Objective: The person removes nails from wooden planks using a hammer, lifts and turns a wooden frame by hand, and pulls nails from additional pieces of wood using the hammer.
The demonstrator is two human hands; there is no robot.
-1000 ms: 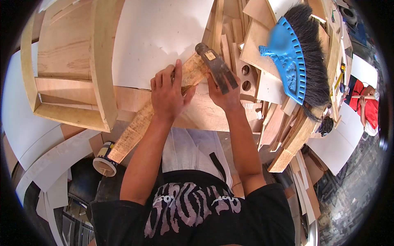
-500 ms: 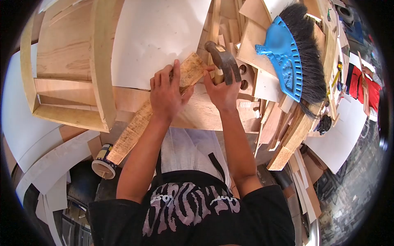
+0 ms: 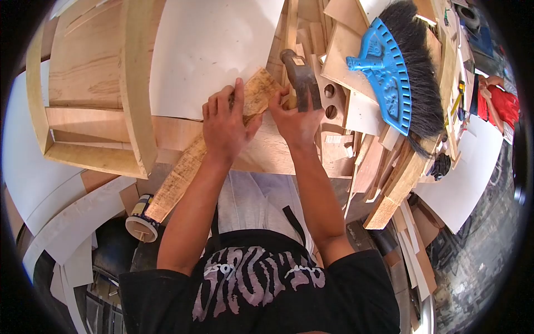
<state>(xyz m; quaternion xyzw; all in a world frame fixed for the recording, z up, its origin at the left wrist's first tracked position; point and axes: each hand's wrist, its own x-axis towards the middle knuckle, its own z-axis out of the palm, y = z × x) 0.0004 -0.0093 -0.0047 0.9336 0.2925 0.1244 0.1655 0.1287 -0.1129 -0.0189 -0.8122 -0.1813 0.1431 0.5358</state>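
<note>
The left hand gripped the wooden board across its width, fingers bent at one edge and thumb by the other, hiding its middle. The right hand was closed on the hammer close below its metal head, with fingertips at the board's upper end; the palm hid most of the handle. The board slanted across the tabletop, its lower end jutting past the edge above a can.

Beyond the left hand lay a white sheet, with a wooden frame to its left. Just past the hammer, a panel with two round holes and piled offcuts crowded the right side. A blue broom head with black bristles lay over the pile. Farther right was a person in red.
</note>
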